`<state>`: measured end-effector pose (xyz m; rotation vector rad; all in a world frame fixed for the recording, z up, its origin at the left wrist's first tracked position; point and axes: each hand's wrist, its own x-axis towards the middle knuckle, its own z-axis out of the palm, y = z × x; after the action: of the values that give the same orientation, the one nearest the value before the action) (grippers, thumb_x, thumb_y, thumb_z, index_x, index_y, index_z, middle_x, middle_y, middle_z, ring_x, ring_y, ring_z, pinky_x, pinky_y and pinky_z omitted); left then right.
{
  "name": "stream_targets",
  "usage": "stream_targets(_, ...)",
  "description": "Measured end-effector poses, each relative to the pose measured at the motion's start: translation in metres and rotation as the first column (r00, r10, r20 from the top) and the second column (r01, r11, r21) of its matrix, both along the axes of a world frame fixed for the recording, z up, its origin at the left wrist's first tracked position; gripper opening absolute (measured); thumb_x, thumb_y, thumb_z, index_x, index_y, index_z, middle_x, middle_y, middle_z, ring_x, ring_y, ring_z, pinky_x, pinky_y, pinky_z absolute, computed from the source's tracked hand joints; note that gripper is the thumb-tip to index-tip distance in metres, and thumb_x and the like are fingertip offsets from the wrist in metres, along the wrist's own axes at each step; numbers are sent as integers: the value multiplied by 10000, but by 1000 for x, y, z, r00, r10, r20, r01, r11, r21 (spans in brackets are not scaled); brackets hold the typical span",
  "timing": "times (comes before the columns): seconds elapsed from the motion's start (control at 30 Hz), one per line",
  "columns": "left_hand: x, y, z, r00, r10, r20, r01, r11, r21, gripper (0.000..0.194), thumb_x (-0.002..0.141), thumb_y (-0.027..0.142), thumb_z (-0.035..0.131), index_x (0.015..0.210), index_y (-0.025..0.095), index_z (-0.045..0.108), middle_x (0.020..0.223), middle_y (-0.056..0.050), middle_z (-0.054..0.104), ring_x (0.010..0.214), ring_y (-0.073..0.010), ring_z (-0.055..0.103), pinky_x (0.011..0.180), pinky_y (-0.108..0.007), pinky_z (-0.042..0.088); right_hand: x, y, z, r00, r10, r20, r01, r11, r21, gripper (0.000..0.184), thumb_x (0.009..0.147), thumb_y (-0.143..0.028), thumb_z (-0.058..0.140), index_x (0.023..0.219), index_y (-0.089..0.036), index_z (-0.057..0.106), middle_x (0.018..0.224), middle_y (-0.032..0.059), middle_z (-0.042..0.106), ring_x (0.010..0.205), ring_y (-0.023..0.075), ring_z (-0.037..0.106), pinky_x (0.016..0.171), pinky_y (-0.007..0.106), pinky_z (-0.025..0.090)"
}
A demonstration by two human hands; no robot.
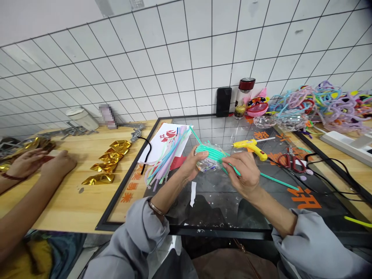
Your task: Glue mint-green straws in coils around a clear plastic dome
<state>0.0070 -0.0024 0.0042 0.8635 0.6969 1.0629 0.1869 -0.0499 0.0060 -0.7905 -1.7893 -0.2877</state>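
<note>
My left hand [194,162] is closed around one side of a clear, faceted plastic piece [207,166]. Rows of green pipe cleaner [213,152] lie side by side across its top, and my left thumb presses on their edge. At the other side, my right hand [244,168] pinches the green strands between thumb and fingers. One loose green end [279,181] sticks out to the right past my right hand, another toward the upper left. A bundle of pastel pipe cleaners [167,155] rests on white paper [157,145] left of my hands.
A yellow glue gun [251,146] and red-handled scissors [293,162] lie right of my hands. Behind stand a phone [223,101] and a glass bottle [243,99]. Tangled pipe cleaners [319,102] heap beside a white power strip [347,145]. Another person's hands [58,164] work near folded gold foil [112,157].
</note>
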Motion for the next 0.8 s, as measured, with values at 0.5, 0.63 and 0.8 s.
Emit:
stream_targets(0.5,2,-7,2,984,83,-159,-66,992,110,634,539,287,859,1075,212,531,785,37,582,707,-126,565,669,-263,464,-1,-2,-3,980,137,-147,-165,964,-207,96,877,-164,586,948,-213,626,803,33,633,765,185,599,698,342,477)
stream_targets(0.63,-2,-4,-1,983,48,-180,-11,980,198,750,506,316,887,1140,214,500,888,13,581,759,-131,559,679,-255,468,4,8,-12,897,-30,-441,-185,881,-436,188,864,-312,631,1034,-231,625,903,39,622,850,196,590,763,357,483)
stream_targets(0.8,-6,0,-8,967,26,-255,62,941,333,813,481,378,915,1166,223,505,1099,-38,578,924,-179,566,801,-286,463,6,18,-24,741,-117,-662,-407,706,-580,336,797,-445,678,1052,-232,631,987,53,625,934,217,591,796,365,481)
